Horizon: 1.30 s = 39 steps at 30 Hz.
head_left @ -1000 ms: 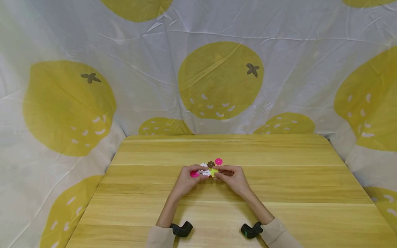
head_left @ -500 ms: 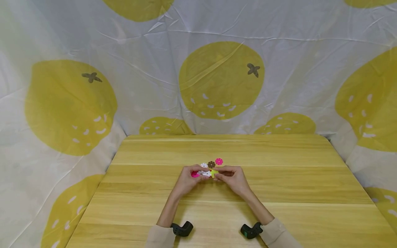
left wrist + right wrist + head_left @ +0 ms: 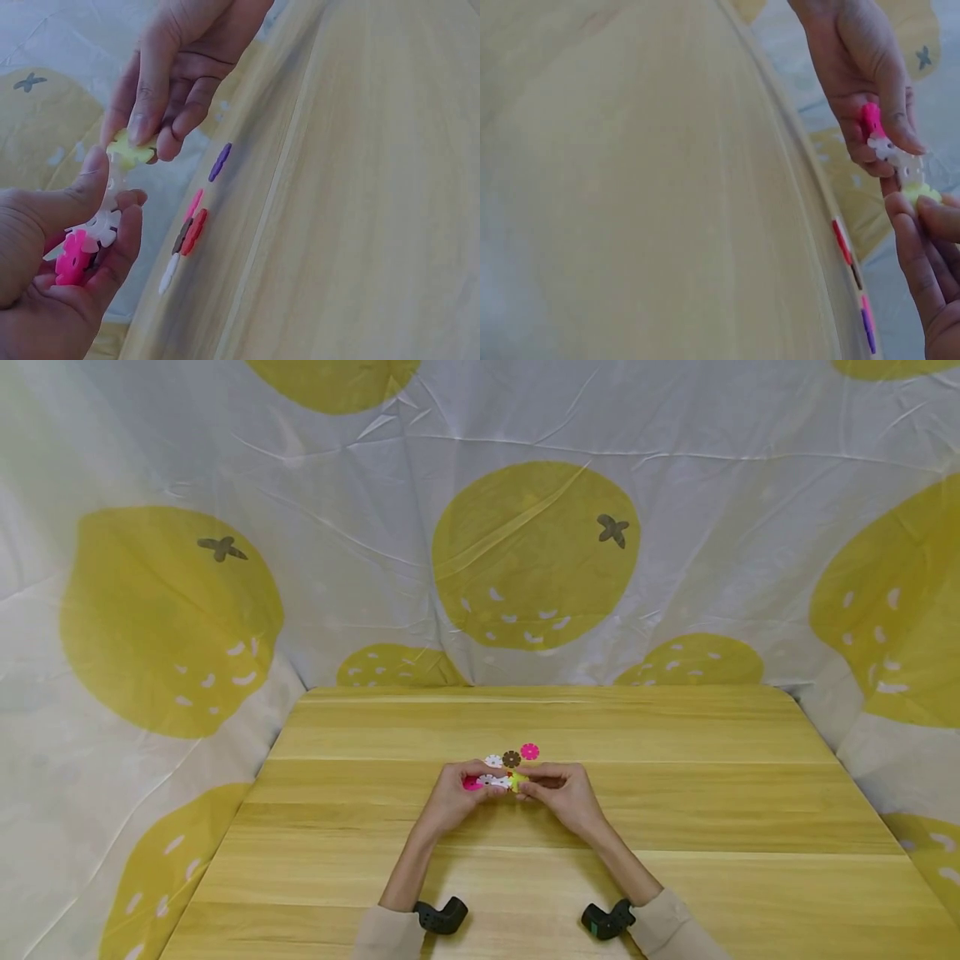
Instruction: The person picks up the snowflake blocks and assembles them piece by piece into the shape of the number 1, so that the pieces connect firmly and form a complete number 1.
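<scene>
Nearest you: two wrist cams, left cam [image 3: 441,916] and right cam [image 3: 608,919]. Then your two hands: left hand [image 3: 452,791] is pinching the chain [image 3: 486,781] around its whites, right hand [image 3: 566,789] has the yellow [image 3: 131,148] between thumb and finger at the chain's right end. Chain sits between your hands, looks held off the table [image 3: 712,793]. I count four discs on it: one pink end [image 3: 73,259], two whites [image 3: 103,225] it seems, one yellow; fingers may hide more. Can't tell if yellow is fully seated. I'd grip close to the joint, line up slots square, push straight, don't twist. Farther out, five loose discs: one red [image 3: 194,232] nearest, then left to right one loose white [image 3: 492,762], one brown [image 3: 512,759], one loose pink [image 3: 530,751]; one purple [image 3: 219,162] right of red. Farthest: one lemon-print cloth [image 3: 360,527].
</scene>
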{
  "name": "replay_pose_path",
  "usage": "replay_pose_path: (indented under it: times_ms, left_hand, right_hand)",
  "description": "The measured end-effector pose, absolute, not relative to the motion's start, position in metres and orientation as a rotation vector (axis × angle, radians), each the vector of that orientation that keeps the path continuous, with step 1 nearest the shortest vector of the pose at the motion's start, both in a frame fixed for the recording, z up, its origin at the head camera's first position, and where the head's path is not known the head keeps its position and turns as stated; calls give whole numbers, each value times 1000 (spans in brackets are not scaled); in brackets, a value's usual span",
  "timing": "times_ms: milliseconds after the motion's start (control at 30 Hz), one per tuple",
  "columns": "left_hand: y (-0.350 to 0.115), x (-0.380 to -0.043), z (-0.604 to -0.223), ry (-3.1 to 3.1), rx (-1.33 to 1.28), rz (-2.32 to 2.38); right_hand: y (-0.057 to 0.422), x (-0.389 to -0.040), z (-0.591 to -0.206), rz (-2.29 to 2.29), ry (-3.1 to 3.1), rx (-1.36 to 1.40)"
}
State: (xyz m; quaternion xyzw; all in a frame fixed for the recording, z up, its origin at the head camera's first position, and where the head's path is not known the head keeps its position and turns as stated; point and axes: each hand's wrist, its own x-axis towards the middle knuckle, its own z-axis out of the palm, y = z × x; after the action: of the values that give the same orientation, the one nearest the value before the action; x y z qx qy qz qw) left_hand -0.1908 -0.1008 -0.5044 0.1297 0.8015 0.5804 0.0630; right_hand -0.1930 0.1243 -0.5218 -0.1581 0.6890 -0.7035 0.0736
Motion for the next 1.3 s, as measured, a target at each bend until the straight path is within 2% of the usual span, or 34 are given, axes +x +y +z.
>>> replay_pose_path:
  times_ms: [833,1300]
  left_hand:
    - [-94,-191,-505,2425,315,1787]
    - [-95,-191,-503,2359,339,1817]
  right_hand:
    - [124,-192,-521,-2141,2099,-413]
    - [124,-194,-523,-2101,2096,-487]
